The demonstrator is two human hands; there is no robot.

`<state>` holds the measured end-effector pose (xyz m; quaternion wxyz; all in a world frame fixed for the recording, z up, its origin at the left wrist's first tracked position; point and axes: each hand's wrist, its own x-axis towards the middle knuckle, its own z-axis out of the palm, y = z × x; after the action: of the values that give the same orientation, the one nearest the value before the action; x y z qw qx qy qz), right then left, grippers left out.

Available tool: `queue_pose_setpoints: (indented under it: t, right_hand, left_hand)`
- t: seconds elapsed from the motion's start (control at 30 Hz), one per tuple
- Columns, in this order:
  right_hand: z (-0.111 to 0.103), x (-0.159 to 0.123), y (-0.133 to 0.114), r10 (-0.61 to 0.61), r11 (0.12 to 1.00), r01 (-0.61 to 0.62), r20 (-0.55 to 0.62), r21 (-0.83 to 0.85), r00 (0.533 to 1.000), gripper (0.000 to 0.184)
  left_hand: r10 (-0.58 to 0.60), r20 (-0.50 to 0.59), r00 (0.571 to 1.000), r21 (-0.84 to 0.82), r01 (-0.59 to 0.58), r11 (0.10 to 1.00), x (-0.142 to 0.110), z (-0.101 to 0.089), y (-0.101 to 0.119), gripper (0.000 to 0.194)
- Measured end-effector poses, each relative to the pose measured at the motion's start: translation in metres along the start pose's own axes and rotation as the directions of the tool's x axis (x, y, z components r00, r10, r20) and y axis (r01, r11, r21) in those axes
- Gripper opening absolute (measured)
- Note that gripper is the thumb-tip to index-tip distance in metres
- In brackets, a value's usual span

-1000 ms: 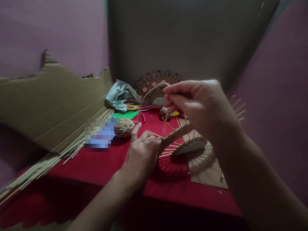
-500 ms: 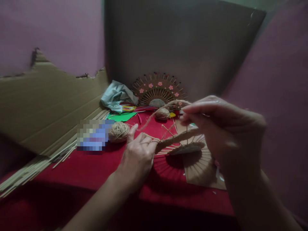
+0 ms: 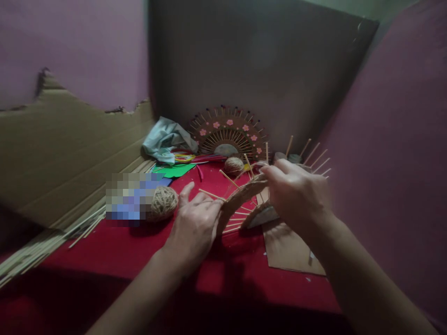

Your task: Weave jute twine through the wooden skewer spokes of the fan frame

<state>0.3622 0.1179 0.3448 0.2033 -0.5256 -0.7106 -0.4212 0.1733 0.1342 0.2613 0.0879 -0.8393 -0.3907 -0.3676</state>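
A half-round fan point(image 3: 240, 192) of thin wooden sticks, with a woven twine band round its arc and a pale half-disc at its base, is tilted between my hands. My left hand point(image 3: 197, 216) is closed on the band's left end, thumb raised. At the top right of the band is my right hand point(image 3: 296, 186), fingers pinched together; a thin strand of twine seems to run to its fingertips, which are partly hidden. Bare stick ends poke out beyond the band. A large twine ball point(image 3: 165, 203) lies left of my left hand.
A finished fan with pink flowers point(image 3: 228, 123) stands at the back, a smaller twine ball point(image 3: 233, 165) before it. Pale cloth point(image 3: 167, 137), green sheet point(image 3: 178, 170) and loose sticks point(image 3: 45, 249) lie leftward. Brown card point(image 3: 289, 253) rests on the red cloth point(image 3: 146, 253).
My right hand has come down from holding a raised strand of twine to the fan's band. The fan has turned up, showing more of its stick ends. My left hand keeps its hold.
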Motion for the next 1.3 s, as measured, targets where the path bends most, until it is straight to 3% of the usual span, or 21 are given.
queue_pose_setpoints:
  t: [0.17, 0.3, 0.5, 0.57, 0.63, 0.7, 0.8, 0.9, 0.97, 1.07, 1.17, 1.23, 1.3]
  right_hand:
    - [0.006, 0.005, 0.01, -0.064, 0.998, 0.063, -0.062, -0.016, 0.996, 0.024]
    - [0.005, 0.019, 0.019, -0.243, 0.966, 0.252, -0.128, 0.06, 0.961, 0.023]
    - [-0.011, 0.051, 0.024, -0.325, 0.934, 0.344, -0.174, 0.098, 0.93, 0.025]
    - [-0.02, 0.066, 0.028, -0.286, 0.947, 0.293, -0.068, 0.135, 0.956, 0.021]
    - [-0.028, 0.083, 0.037, -0.186, 0.974, 0.153, 0.2, 0.168, 0.962, 0.012]
    - [-0.028, 0.099, 0.052, -0.089, 0.986, 0.011, 0.463, 0.169, 0.882, 0.005]
    - [-0.017, 0.114, 0.08, -0.111, 0.954, -0.123, 0.704, 0.273, 0.702, 0.01]
    - [-0.004, 0.114, 0.102, -0.192, 0.827, -0.383, 0.847, 0.411, 0.495, 0.016]
    - [0.0, 0.109, 0.111, -0.203, 0.702, -0.582, 0.898, 0.412, 0.39, 0.02]
    - [0.0, 0.1, 0.118, -0.119, 0.496, -0.814, 0.952, 0.303, 0.282, 0.038]
    - [0.003, 0.091, 0.125, -0.042, 0.342, -0.919, 0.98, 0.196, 0.194, 0.056]
    - [0.008, 0.087, 0.13, -0.047, 0.334, -0.926, 0.984, 0.175, 0.169, 0.062]
    - [0.014, 0.084, 0.134, -0.088, 0.381, -0.906, 0.983, 0.182, 0.16, 0.067]
  left_hand:
    - [0.02, -0.015, 1.0, -0.047, -0.021, 0.999, 0.0, 0.001, -0.003, 0.023]
    - [0.025, -0.008, 1.0, -0.078, -0.025, 0.997, -0.001, -0.001, -0.002, 0.026]
    - [0.047, -0.049, 0.998, -0.093, -0.051, 0.994, -0.003, -0.002, 0.0, 0.025]
    - [0.049, -0.041, 0.998, -0.101, -0.053, 0.993, -0.004, -0.003, 0.0, 0.024]
    - [0.043, -0.02, 0.999, -0.111, -0.045, 0.993, -0.004, -0.003, 0.0, 0.023]
    - [0.041, -0.011, 0.999, -0.118, -0.042, 0.992, -0.004, -0.004, -0.001, 0.023]
    - [0.048, -0.031, 0.998, -0.133, -0.052, 0.99, -0.003, -0.003, -0.003, 0.024]
    - [0.055, -0.046, 0.997, -0.148, -0.061, 0.987, -0.001, -0.002, -0.006, 0.024]
    - [0.059, -0.036, 0.998, -0.145, -0.064, 0.987, 0.001, -0.001, -0.007, 0.022]
    - [0.067, -0.016, 0.998, -0.122, -0.068, 0.99, 0.005, 0.0, -0.01, 0.023]
    - [0.065, 0.006, 0.998, -0.08, -0.065, 0.995, 0.01, 0.0, -0.012, 0.022]
    - [0.067, 0.011, 0.998, -0.042, -0.066, 0.997, 0.011, 0.0, -0.012, 0.02]
    - [0.056, -0.046, 0.997, 0.025, -0.055, 0.998, 0.011, 0.0, -0.008, 0.017]
